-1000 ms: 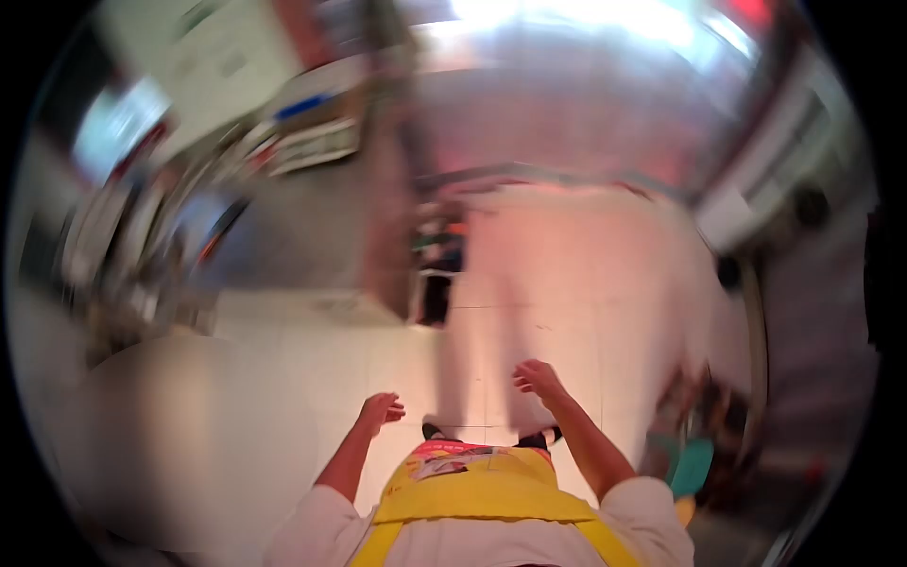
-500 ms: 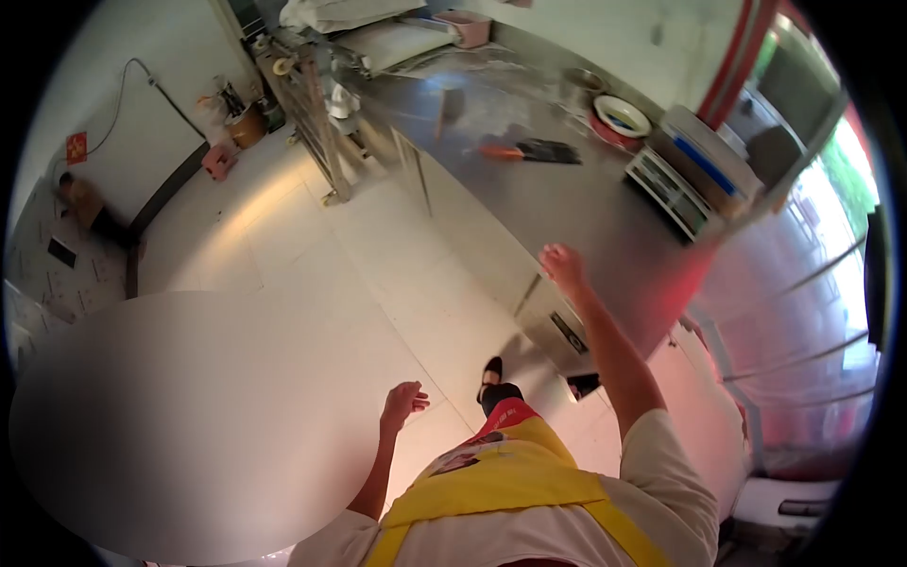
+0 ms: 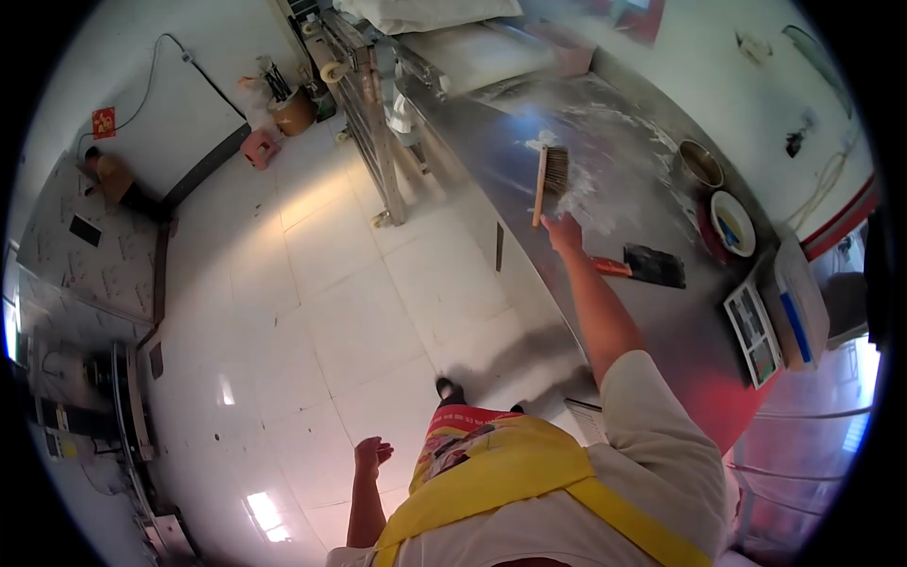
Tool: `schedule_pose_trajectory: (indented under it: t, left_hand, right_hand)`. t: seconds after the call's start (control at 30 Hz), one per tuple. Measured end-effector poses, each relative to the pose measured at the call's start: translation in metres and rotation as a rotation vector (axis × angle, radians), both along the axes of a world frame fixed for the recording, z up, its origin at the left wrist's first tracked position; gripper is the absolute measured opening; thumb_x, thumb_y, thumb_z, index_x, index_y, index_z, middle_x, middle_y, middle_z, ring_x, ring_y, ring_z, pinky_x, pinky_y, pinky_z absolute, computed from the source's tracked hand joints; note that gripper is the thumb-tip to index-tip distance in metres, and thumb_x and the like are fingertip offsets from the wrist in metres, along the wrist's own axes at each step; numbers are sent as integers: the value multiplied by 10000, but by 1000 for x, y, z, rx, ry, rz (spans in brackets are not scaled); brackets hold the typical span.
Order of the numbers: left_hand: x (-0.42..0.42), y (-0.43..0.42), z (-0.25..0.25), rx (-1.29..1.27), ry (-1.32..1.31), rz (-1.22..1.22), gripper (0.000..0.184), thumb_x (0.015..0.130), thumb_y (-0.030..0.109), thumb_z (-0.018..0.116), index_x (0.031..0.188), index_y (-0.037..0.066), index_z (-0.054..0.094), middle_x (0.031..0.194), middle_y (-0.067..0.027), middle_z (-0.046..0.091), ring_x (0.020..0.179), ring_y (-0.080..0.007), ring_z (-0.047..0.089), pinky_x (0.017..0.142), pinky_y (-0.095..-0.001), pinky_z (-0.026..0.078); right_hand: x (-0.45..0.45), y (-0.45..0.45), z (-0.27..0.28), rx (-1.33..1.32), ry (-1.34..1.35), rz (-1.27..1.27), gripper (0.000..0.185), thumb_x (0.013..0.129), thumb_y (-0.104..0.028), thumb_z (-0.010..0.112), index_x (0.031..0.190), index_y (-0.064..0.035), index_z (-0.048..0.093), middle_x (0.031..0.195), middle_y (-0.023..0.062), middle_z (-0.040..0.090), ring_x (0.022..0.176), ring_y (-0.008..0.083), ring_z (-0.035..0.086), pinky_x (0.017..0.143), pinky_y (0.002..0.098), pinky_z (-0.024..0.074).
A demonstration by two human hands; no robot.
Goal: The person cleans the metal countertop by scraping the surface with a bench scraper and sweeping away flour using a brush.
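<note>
One metal table [image 3: 680, 326], white powder [image 3: 605, 203] left across it | one yellow apron [image 3: 501, 472] beside table, lettering [image 3: 487, 414] illegible | one scraper [image 3: 647, 265] on table | one brush [image 3: 554, 170] on table, apparently not yet lifted | right hand [image 3: 564, 233] at brush, over table, grip: cannot tell | left hand [image 3: 371, 454] off table, empty, loosely curled

Since a second ago the view has turned, so the bench [image 3: 675, 326] has passed from the left side to the right. The right hand [image 3: 565, 232], first over the floor [image 3: 359, 312], then at the bench's near edge, now reaches the brush [image 3: 548, 178] by its handle end; contact is unclear.
</note>
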State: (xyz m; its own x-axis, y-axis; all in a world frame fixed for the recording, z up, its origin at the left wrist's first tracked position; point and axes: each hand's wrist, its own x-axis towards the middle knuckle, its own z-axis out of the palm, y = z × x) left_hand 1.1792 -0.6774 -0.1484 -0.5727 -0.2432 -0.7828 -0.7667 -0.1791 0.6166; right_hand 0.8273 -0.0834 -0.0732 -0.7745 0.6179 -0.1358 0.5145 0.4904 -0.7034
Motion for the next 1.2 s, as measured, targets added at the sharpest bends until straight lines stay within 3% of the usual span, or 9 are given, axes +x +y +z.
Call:
schedule_pose_trajectory:
  t: [0.27,0.4,0.5,0.6,0.73,0.83,0.93,1.07,1.2]
  left_hand:
    - [-276,-22,-38,-7,-21,-249,203,860,159,526,981,-2,546,828,-151,630,661,-249,648,575,-325,545]
    - [-460,-9,-1,-45,187,-477,250,923,212,436,976,-5,549,799,-117,620,649,-203,635,543,-285,513]
    - [-581,20,12,-140,248,-647,227,901,215,521,1021,23,547,822,-111,631,678,-183,638,558,-271,511]
    - [-670,83,33,-38,264,-728,220,880,194,529,1010,19,560,813,-102,628,669,-168,634,559,-255,501]
    - [-733,152,37,140,404,-864,200,869,151,521,1020,29,568,820,-73,625,679,-150,635,572,-249,495]
    - [-757,160,10,260,381,-943,179,881,96,477,1027,36,563,831,-57,621,686,-141,631,576,-243,492]
    - [-785,162,17,27,400,-1109,187,892,142,478,1000,23,575,796,-57,631,684,-135,634,577,-245,493]
    - [-823,148,-3,31,313,-1010,217,878,182,514,1000,14,575,801,-74,640,680,-145,642,573,-245,498]
    - [-868,136,-12,81,219,-1018,215,861,166,530,992,1,572,796,-82,637,668,-168,649,557,-253,503]
  right_hand:
    - [-107,-20,-23,289,-229,-143,461,801,-432,592,1050,-49,527,969,184,606,945,344,587,767,451,474]
    - [-120,1,-39,398,-227,-164,311,870,-331,519,1006,-51,518,922,191,610,819,373,607,676,460,484]
    - [-122,-33,15,185,-79,-220,289,908,-322,447,879,-36,483,770,226,594,760,396,591,609,477,455]
    - [-112,-73,-25,401,-95,150,269,932,-288,388,888,-43,488,803,247,591,763,429,575,642,515,446]
    - [-151,-39,-33,86,-89,-212,237,935,-265,367,893,-61,481,817,212,608,779,416,577,644,516,445]
    - [-209,-18,-30,296,-195,27,218,912,-252,396,874,-61,493,838,155,597,700,339,603,572,431,471]
    - [-282,-48,7,455,-256,571,216,911,-255,393,901,-64,492,890,153,612,738,332,609,594,437,477]
    - [-392,-58,25,81,-281,429,287,915,-331,368,972,-82,499,929,197,605,877,377,582,734,489,447]
    - [-485,-32,-9,80,-238,288,316,930,-351,351,1006,-83,500,918,206,605,888,384,579,763,488,440]
